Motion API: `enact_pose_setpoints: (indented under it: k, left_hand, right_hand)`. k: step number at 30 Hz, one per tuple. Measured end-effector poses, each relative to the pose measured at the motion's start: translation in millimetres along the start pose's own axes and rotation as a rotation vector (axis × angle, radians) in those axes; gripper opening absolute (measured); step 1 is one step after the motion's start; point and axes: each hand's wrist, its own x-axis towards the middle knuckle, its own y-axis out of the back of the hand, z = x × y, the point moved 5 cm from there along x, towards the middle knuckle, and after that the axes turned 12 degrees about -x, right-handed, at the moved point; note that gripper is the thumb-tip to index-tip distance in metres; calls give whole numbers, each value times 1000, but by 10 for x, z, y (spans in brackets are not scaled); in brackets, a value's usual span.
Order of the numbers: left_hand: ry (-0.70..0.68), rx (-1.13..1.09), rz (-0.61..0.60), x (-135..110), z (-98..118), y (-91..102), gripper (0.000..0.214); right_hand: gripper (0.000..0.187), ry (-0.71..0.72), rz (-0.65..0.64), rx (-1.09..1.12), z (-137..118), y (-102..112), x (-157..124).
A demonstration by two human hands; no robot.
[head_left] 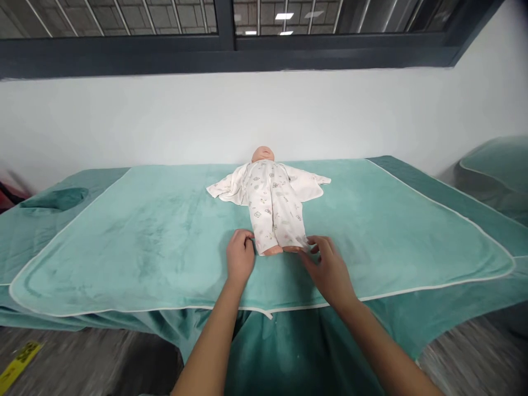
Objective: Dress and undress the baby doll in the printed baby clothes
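Doll (263, 153) in white clothing lies on its back on a pale green blanket (173, 242), around the middle, with its head at the far edge near the white wall (165, 121) and its legs toward the person. The blanket, edged in white, is spread over darker green bedding (289, 357) that hangs in folds down the near side. Above the wall runs a dark window frame (231, 55) with metal bars (119, 19) beyond it. A green cushion-like shape (497, 165) shows at the far right, a dark green oval patch (58, 199) at the left, and a yellow strip (18, 366) on the floor (82, 360).

A printed garment (266, 201) covers the doll's body and legs, with plain white sleeves (305, 179) spread to both sides. The right hand (329, 269) pinches the lower corner of one leg between thumb and finger. The left hand (240, 258), fingers curled, meets the other leg's outer edge near the hem; whether it grips the cloth I cannot tell. Between the hands, the doll's pinkish feet (273, 251) peep out
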Motion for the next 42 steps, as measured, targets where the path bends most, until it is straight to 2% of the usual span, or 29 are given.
enact_pose_setpoints:
  k: [4,8,11,14,18,21,27,33,36,39,42]
  left_hand:
    - [1,-2,-3,1,1,2,22]
    - [-11,-1,-3,11,-1,1,22]
    - [-11,3,0,14,0,1,22]
    - [-11,4,0,12,-2,-1,22]
    - [-9,0,4,11,-17,-1,23]
    - [-11,-7,4,13,-21,-4,23]
    - [-5,-4,2,20,-17,-9,23]
    - [7,10,2,18,-23,-8,23]
    - [-1,3,1,16,-23,-12,23]
    - [-12,-10,5,17,-17,-14,23]
    - [-20,-17,7,19,-9,-14,23]
  right_hand:
    - [32,-171,-144,42,94,-170,25]
    - [26,-216,-140,84,174,-180,103]
    - [23,-209,-83,183,186,-58,138]
    - [20,-175,34,253,144,172,142]
    - [13,-65,154,223,27,453,183]
    - [14,24,179,212,-45,519,236]
    - [15,131,128,183,-197,354,258]
    - [8,387,54,15,-412,211,196]
    - [6,420,34,-55,-416,180,162]
    - [20,404,91,-120,-429,153,164]
    - [32,412,98,-176,-498,32,181]
